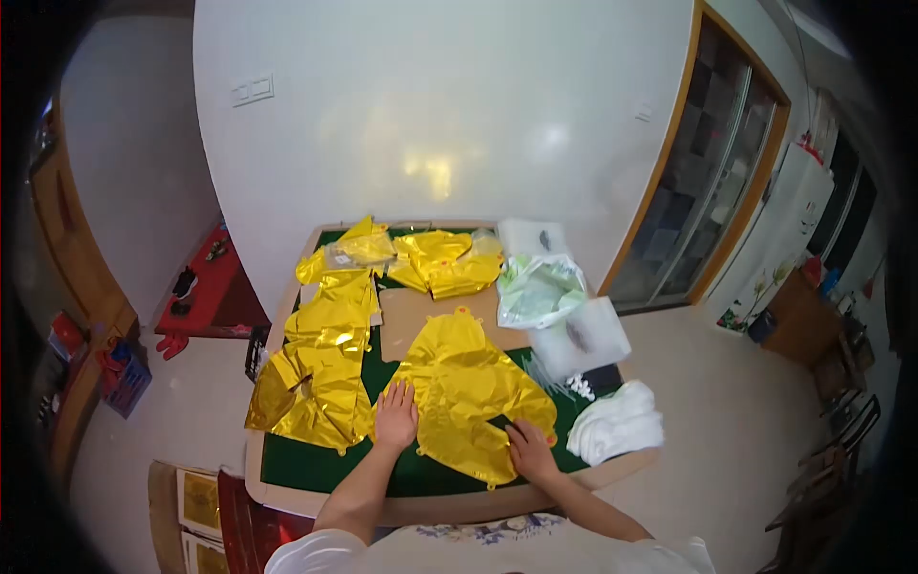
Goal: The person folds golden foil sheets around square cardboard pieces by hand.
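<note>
A shiny gold foil sheet (459, 383), narrow at the top and wide at the bottom, lies flat on the green table top (306, 464) in front of me. My left hand (397, 413) rests flat on its left edge, fingers together and stretched forward. Near the lower right part of the foil, my right hand (531, 450) has its fingers bent round a small dark flat piece (499, 421), which touches the foil. More crumpled gold foil (325, 383) covers the table's left side, and another gold piece (445, 263) lies at the back.
Brown cardboard (402, 320) lies behind the foil. At the right are a pale green plastic bag (542, 292), clear plastic packs (583, 337), small white pieces (580, 386) and a folded white cloth (617, 423). A white wall (440, 115) stands behind the table.
</note>
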The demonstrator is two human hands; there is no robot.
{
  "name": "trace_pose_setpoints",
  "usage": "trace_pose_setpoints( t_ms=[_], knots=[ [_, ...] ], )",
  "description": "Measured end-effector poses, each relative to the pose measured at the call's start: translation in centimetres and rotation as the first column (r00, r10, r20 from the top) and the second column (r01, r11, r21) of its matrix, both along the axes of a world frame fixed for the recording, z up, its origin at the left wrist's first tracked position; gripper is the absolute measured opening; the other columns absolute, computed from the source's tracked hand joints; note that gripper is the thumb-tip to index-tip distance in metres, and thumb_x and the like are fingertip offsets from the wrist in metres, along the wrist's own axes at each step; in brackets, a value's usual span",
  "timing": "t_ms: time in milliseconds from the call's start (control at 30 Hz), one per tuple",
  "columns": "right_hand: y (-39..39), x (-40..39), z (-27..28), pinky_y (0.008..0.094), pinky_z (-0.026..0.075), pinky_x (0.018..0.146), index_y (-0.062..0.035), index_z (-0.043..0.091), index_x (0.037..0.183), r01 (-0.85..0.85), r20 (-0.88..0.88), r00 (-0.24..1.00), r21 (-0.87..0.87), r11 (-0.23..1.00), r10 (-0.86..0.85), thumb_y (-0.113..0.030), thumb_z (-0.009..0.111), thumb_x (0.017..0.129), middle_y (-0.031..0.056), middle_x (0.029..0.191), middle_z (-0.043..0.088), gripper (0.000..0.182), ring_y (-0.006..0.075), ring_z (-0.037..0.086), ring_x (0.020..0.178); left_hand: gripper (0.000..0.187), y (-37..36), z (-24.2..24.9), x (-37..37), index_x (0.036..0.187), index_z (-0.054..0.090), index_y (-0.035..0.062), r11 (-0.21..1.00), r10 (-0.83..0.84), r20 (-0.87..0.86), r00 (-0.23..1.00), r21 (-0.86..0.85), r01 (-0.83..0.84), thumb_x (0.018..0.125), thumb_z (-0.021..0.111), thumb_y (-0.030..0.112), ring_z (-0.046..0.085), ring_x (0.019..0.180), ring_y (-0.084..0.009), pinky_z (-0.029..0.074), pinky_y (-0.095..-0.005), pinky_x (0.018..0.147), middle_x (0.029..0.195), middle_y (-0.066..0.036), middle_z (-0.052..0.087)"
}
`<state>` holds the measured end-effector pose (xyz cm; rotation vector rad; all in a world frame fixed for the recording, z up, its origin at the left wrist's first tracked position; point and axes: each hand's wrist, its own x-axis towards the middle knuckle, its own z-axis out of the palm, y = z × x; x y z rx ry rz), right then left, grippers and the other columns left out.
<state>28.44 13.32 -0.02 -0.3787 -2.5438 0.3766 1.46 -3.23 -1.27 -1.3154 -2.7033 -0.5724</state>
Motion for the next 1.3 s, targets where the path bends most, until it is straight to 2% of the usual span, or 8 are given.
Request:
trace_pose_setpoints(
  t_ms=[133, 200, 500, 667, 733, 967, 1133, 1300],
  knots=[
    [-0.1, -0.1, 0.3, 0.0464, 0.038, 0.101, -0.0046, 0.054, 0.126, -0.003, 0.068, 0.998, 0.039, 0.999, 0.001, -0.012, 0.059, 0.088, 0.0179, 0.128, 0.049, 0.039, 0.0368, 0.047, 0.118, 0.050, -0.3, 0.3, -0.3, 0.144, 0.038, 0.0120, 0.998, 0.002, 0.020, 1.000, -0.057, -0.001, 0.097, 0.037, 0.030, 0.024, 0.143, -0.0255, 0.016, -0.0448, 0.117, 0.152, -0.009, 0.033],
    [-0.2, 0.0, 0.3, 0.0465, 0.037, 0.102, -0.0046, 0.053, 0.127, 0.012, 0.108, 0.994, 0.041, 0.999, -0.016, -0.011, 0.059, 0.088, 0.0179, 0.130, 0.047, 0.040, 0.0361, 0.046, 0.120, 0.048, -0.4, 0.0, -0.1, 0.140, 0.043, 0.0078, 0.999, -0.023, -0.017, 1.000, 0.047, 0.023, 0.096, 0.041, 0.028, 0.030, 0.139, -0.0304, 0.021, -0.0484, 0.114, 0.147, -0.014, 0.039],
    [0.2, 0.1, -0.5, 0.0484, 0.035, 0.103, -0.0036, 0.052, 0.129, 0.006, 0.112, 0.994, -0.008, 1.000, -0.005, -0.015, 0.057, 0.091, 0.0175, 0.134, 0.046, 0.040, 0.0366, 0.044, 0.124, 0.047, -0.4, 0.0, 0.1, 0.140, 0.044, 0.0095, 1.000, -0.008, 0.001, 1.000, 0.030, 0.007, 0.096, 0.041, 0.027, 0.030, 0.139, -0.0285, 0.021, -0.0469, 0.114, 0.147, -0.011, 0.040],
    [-0.2, -0.4, 1.6, 0.0494, 0.034, 0.103, -0.0035, 0.050, 0.131, 0.069, 0.171, 0.985, -0.239, 0.968, -0.028, -0.013, 0.057, 0.090, 0.0189, 0.135, 0.044, 0.042, 0.0391, 0.044, 0.122, 0.046, -0.2, 0.2, 0.0, 0.139, 0.045, 0.0097, 0.999, 0.002, -0.015, 1.000, 0.037, -0.002, 0.096, 0.043, 0.025, 0.032, 0.139, -0.0280, 0.021, -0.0462, 0.114, 0.147, -0.011, 0.040],
    [-0.2, -1.3, 1.4, 0.0506, 0.032, 0.105, -0.0046, 0.049, 0.133, 0.102, 0.073, 0.993, -0.090, 0.991, -0.095, -0.014, 0.057, 0.091, 0.0201, 0.137, 0.042, 0.043, 0.0398, 0.041, 0.125, 0.046, -0.4, 0.5, -0.1, 0.139, 0.045, 0.0094, 0.999, -0.005, 0.002, 1.000, 0.032, 0.005, 0.095, 0.044, 0.025, 0.032, 0.138, -0.0282, 0.022, -0.0466, 0.114, 0.147, -0.011, 0.040],
    [2.2, -11.3, 1.5, 0.0532, 0.024, 0.110, -0.0118, 0.045, 0.139, 0.092, 0.063, 0.994, -0.053, 0.994, -0.089, -0.021, 0.054, 0.093, 0.0213, 0.145, 0.035, 0.048, 0.0386, 0.032, 0.136, 0.045, 0.0, 0.4, 0.0, 0.139, 0.045, 0.0088, 0.999, 0.001, -0.032, 0.999, 0.036, 0.000, 0.097, 0.043, 0.024, 0.032, 0.139, -0.0295, 0.023, -0.0479, 0.114, 0.146, -0.013, 0.041],
    [4.1, -13.5, -0.3, 0.0529, 0.017, 0.113, -0.0198, 0.043, 0.142, 0.024, 0.321, 0.946, 0.020, 1.000, -0.029, -0.036, 0.047, 0.096, 0.0120, 0.150, 0.035, 0.048, 0.0310, 0.028, 0.140, 0.045, -0.1, 0.8, -0.2, 0.141, 0.043, 0.0104, 1.000, 0.010, 0.015, 1.000, -0.007, -0.010, 0.098, 0.040, 0.025, 0.029, 0.140, -0.0269, 0.020, -0.0463, 0.115, 0.149, -0.010, 0.037],
    [4.0, -13.1, 0.5, 0.0539, 0.018, 0.113, -0.0192, 0.044, 0.141, -0.043, 0.319, 0.947, 0.010, 0.999, 0.038, -0.033, 0.047, 0.097, 0.0116, 0.149, 0.036, 0.046, 0.0296, 0.029, 0.140, 0.045, 0.0, 0.1, -0.1, 0.139, 0.045, 0.0097, 0.999, 0.004, -0.016, 1.000, 0.032, -0.004, 0.097, 0.044, 0.023, 0.032, 0.139, -0.0277, 0.022, -0.0462, 0.114, 0.146, -0.012, 0.041]
  ],
)
